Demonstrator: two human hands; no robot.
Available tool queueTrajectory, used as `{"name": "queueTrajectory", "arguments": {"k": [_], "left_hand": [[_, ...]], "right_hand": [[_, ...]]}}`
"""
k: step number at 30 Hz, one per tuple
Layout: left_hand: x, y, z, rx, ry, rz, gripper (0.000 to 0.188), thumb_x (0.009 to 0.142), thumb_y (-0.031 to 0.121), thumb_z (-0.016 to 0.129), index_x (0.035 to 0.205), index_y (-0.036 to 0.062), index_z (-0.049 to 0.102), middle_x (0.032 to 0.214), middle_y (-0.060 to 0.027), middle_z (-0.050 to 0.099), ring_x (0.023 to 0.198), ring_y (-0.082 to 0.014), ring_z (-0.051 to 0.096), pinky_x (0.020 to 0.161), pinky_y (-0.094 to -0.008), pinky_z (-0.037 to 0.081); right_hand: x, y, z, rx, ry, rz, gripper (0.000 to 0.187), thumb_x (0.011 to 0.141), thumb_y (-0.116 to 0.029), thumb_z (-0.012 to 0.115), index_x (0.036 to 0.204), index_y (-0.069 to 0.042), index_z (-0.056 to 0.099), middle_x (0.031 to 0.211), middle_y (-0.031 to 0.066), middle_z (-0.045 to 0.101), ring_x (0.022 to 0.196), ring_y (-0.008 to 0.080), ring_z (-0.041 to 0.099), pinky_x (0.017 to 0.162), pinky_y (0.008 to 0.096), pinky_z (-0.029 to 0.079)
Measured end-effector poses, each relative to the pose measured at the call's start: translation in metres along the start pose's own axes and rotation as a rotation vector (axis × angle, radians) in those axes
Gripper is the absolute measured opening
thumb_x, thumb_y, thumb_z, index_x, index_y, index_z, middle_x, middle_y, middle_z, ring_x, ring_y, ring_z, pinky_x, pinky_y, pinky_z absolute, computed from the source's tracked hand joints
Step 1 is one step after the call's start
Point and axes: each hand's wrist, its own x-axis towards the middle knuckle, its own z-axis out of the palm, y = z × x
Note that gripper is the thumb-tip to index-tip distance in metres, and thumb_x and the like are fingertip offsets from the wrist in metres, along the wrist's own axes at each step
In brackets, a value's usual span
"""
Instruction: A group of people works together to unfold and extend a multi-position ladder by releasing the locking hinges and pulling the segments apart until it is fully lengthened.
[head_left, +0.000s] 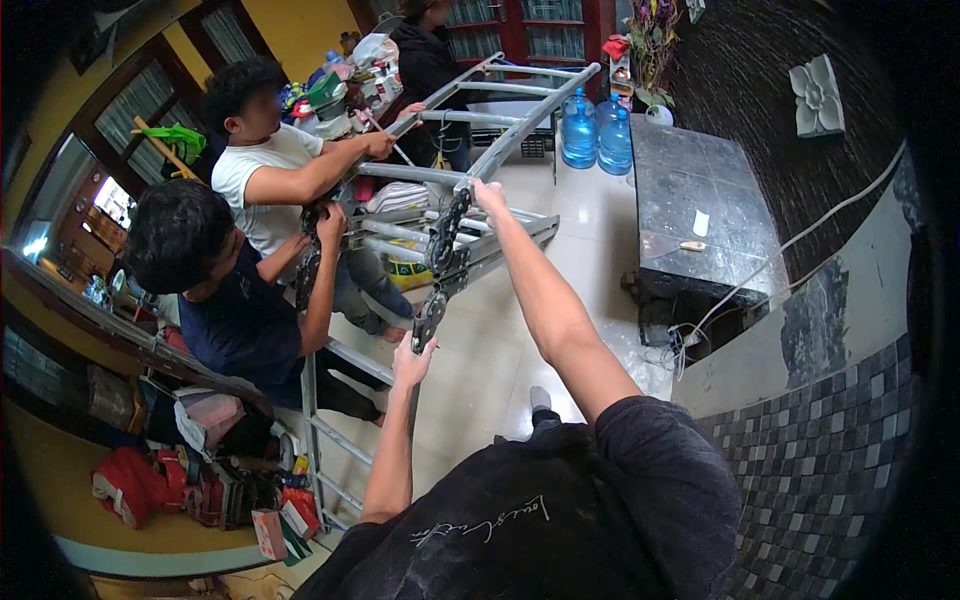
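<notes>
A folding aluminium ladder (412,173) with black hinge joints stands bent in front of me. My left hand (413,360) is closed round its near rail, just below a lower black hinge (431,312). With the arm stretched forward, my right hand (488,198) grips the same side higher up, beside the upper black hinge (447,235). Across the ladder, a person in a navy shirt (240,320) has both hands at the opposite hinge. A person in a white T-shirt (262,180) reaches a hand to the raised section. My fingers' undersides are hidden.
Large blue water bottles (596,135) stand at the back, left of a dark stone-topped table (700,185). A white cable (790,245) runs down to a socket near the table. Piled household goods (350,85) lie behind the people. Another person (430,60) stands at the back.
</notes>
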Motion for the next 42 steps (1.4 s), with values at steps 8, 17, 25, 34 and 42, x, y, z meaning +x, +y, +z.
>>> {"name": "queueTrajectory", "arguments": {"k": [8,17,25,34,42], "left_hand": [[0.002,-0.001,0.0,-0.001,-0.029,-0.038,0.038,0.081,0.039,0.069,0.104,0.0096,0.061,0.08,-0.0129,0.067,0.08,-0.0315,0.065,0.073,-0.0414,0.048],[0.002,0.003,-0.002,0.038,-0.03,-0.044,0.038,0.081,0.039,0.068,0.104,0.0093,0.061,0.082,-0.0142,0.066,0.082,-0.0324,0.065,0.074,-0.0418,0.048],[0.002,0.003,-0.003,0.023,-0.023,-0.011,0.039,0.081,0.039,0.068,0.104,0.0089,0.061,0.082,-0.0152,0.066,0.083,-0.0333,0.064,0.075,-0.0416,0.048],[0.006,-0.006,0.0,0.014,-0.012,0.021,0.04,0.081,0.04,0.068,0.104,0.0081,0.06,0.086,-0.0164,0.066,0.087,-0.0355,0.064,0.077,-0.0425,0.047],[0.006,-0.004,0.0,0.03,-0.017,0.035,0.038,0.081,0.039,0.068,0.101,0.0068,0.061,0.086,-0.0162,0.067,0.085,-0.0354,0.064,0.074,-0.0423,0.048]], "right_hand": [[0.007,0.003,0.007,-0.03,-0.019,0.006,0.069,0.083,-0.046,0.061,0.114,0.015,0.053,0.12,0.0344,0.053,0.117,0.0406,0.052,0.097,0.0407,0.039],[0.017,0.041,0.001,-0.163,-0.154,-0.145,0.071,0.086,-0.058,0.048,0.115,0.006,0.059,0.12,0.0293,0.056,0.119,0.0388,0.05,0.1,0.0412,0.036],[0.001,0.044,0.001,-0.091,-0.154,-0.237,0.049,0.093,-0.036,0.049,0.107,0.009,0.061,0.111,0.0178,0.063,0.104,0.0248,0.058,0.085,0.0355,0.05],[-0.04,0.035,-0.009,-0.214,-0.203,-0.442,0.042,0.094,-0.037,0.039,0.111,-0.006,0.063,0.108,0.0192,0.063,0.106,0.0356,0.056,0.094,0.0405,0.04],[-0.039,0.059,-0.009,-0.209,-0.209,-0.599,0.04,0.094,-0.024,0.032,0.115,-0.004,0.059,0.118,0.0183,0.059,0.113,0.0354,0.052,0.1,0.0445,0.033]]}}
